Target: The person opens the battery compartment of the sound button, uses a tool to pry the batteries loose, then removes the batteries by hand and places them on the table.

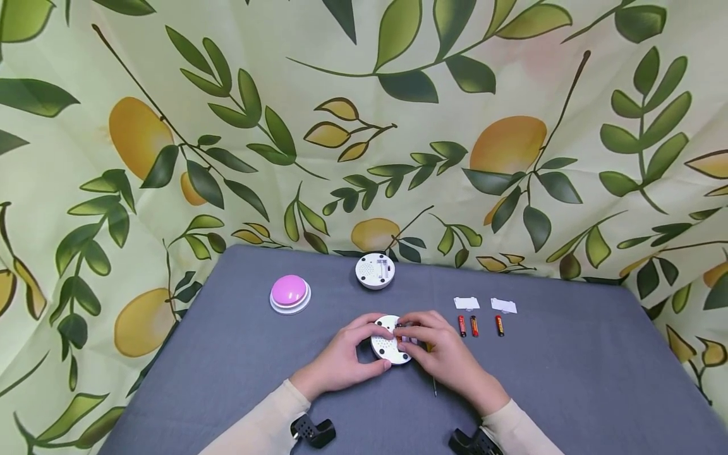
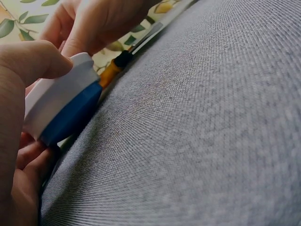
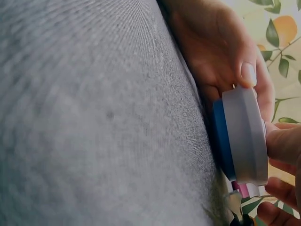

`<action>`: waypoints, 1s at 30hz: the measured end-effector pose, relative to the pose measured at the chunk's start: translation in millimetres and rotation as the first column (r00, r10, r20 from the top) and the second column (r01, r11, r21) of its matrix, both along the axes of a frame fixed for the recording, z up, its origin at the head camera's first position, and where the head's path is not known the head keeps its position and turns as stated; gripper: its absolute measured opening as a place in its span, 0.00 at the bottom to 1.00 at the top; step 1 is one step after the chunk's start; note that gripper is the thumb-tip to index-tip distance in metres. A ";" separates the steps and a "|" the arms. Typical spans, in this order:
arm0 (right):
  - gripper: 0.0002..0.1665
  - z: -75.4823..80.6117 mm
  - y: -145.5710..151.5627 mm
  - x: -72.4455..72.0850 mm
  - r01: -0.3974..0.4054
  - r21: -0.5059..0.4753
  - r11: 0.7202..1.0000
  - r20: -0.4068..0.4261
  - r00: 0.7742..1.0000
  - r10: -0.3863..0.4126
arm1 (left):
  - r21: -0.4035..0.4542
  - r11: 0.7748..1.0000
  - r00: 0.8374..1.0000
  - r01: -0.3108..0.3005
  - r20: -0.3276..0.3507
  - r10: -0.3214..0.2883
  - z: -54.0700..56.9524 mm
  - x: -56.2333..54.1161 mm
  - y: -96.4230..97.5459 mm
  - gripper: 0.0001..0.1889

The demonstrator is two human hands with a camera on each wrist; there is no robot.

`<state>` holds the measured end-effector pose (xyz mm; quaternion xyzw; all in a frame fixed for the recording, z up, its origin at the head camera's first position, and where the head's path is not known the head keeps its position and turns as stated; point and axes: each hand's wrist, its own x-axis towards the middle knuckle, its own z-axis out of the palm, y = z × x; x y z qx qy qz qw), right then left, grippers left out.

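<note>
We had the round white button unit [image 1: 391, 341] turned underside up near the table's six o'clock edge, its blue dome against the cloth. Our left hand [image 1: 345, 355] curled around its nine o'clock rim and gripped it; our right hand [image 1: 438, 346] closed its fingers on the three o'clock side, fingertips at the open battery bay, where a battery looked partly seated. Whether those fingertips pinched the battery or only pressed it, we could not tell. To do this well, we judged the unit should be kept flat and steady under the left thumb, with the cell pushed against its spring end first.

At three o'clock from the unit lay three loose batteries [image 1: 474, 325] and two small white covers [image 1: 466, 303]. A second upturned unit [image 1: 375, 270] sat at twelve o'clock, a pink-domed button [image 1: 290, 293] at ten. The grey table cloth [image 1: 569, 379] was a fine weave; a lemon-and-leaf fabric backdrop [image 1: 364, 126] hung behind.
</note>
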<state>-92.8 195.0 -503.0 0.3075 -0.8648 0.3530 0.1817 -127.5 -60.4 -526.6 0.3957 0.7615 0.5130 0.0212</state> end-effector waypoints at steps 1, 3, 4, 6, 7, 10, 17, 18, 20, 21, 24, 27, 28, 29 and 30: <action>0.18 -0.5 -0.2 0.5 0.001 -0.004 1.000 -0.009 1.000 -0.001 | 0.000 1.000 1.000 0.001 0.001 -0.001 0.0 0.2 0.0 0.20; 0.19 -1.6 -0.8 1.2 0.007 -0.010 1.000 -0.039 0.999 -0.007 | -0.002 1.000 1.000 0.002 0.007 -0.002 0.1 0.6 -0.2 0.20; 0.19 -2.0 -1.2 1.4 0.009 -0.013 1.000 -0.050 0.999 -0.010 | -0.002 1.000 1.000 0.003 0.009 -0.003 0.1 0.8 -0.3 0.20; 0.19 -2.7 -2.0 1.6 0.019 -0.015 1.000 -0.068 0.997 -0.020 | -0.003 1.000 1.000 0.006 0.008 -0.006 0.5 0.9 -0.5 0.20; 0.19 -2.8 -2.4 1.4 0.025 -0.013 1.000 -0.078 0.997 -0.026 | -0.005 1.000 1.000 0.006 0.007 -0.006 0.6 0.8 -0.6 0.20; 0.17 -2.2 -3.3 0.2 0.042 -0.006 0.999 -0.097 0.994 -0.043 | -0.003 1.000 1.000 0.008 -0.001 -0.008 1.1 0.0 -0.4 0.20; 0.16 -0.6 -3.4 -0.7 0.082 0.001 0.997 -0.066 0.994 -0.082 | -0.004 1.000 1.000 0.002 0.002 -0.001 3.5 -0.7 0.2 0.20; 0.16 -0.5 -3.6 -0.5 0.089 -0.003 0.996 -0.058 0.994 -0.089 | -0.006 1.000 1.000 0.000 0.003 0.000 4.0 -0.6 0.3 0.20; 0.16 -0.7 -4.0 0.2 0.106 -0.011 0.994 -0.039 0.994 -0.107 | -0.007 1.000 1.000 0.001 0.004 -0.001 4.8 -0.2 0.3 0.20; 0.16 -1.0 -4.3 0.6 0.114 -0.015 0.993 -0.032 0.993 -0.115 | -0.009 1.000 1.000 0.001 0.011 -0.001 4.9 0.0 0.3 0.20; 0.16 -1.9 -5.0 1.5 0.131 -0.021 0.991 -0.018 0.991 -0.132 | -0.009 1.000 1.000 0.003 0.020 -0.003 4.7 0.7 0.3 0.20; 0.16 -3.2 -5.1 2.0 0.136 -0.019 0.990 -0.025 0.990 -0.137 | -0.010 1.000 1.000 0.004 0.029 -0.004 4.2 1.3 0.5 0.20; 0.16 -3.3 -4.9 2.1 0.136 -0.021 0.991 -0.030 0.990 -0.136 | -0.010 1.000 1.000 0.005 0.029 -0.004 4.1 1.3 0.7 0.20; 0.17 -3.6 -4.5 2.3 0.134 -0.021 0.991 -0.034 0.990 -0.135 | -0.011 1.000 1.000 0.005 0.030 -0.004 3.9 1.4 0.8 0.20; 0.17 -3.8 -3.9 2.4 0.130 -0.025 0.991 -0.036 0.991 -0.131 | -0.011 1.000 1.000 0.004 0.030 -0.004 3.9 1.4 0.8 0.20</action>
